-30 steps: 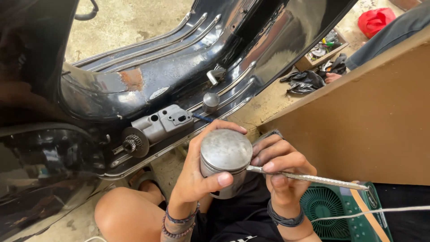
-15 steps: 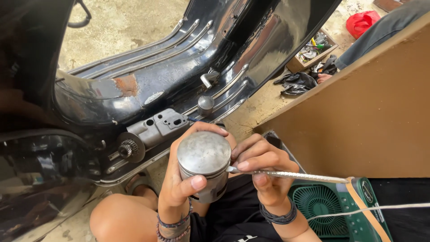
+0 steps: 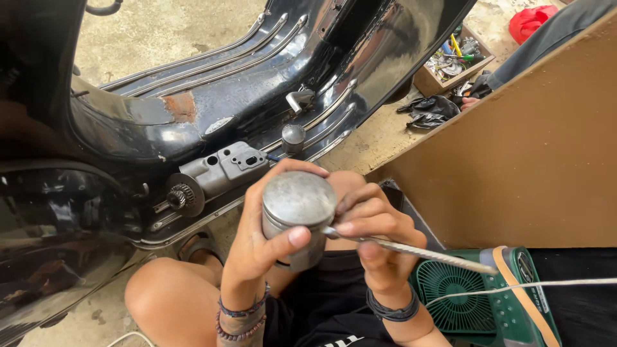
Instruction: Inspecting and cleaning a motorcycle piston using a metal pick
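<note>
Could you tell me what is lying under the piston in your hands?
Under the piston, the left hand wraps its side; black shorts and a knee lie below. The piston's underside is hidden.

An open cardboard box of small tools stands on the floor, upper right.

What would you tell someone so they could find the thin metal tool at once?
Start at the black scooter body, then drop to the grey metal piston in the left hand. The tool is the slim rod in the right hand, its tip at the piston's side. Nothing else nearby is long, thin and silvery.
</note>
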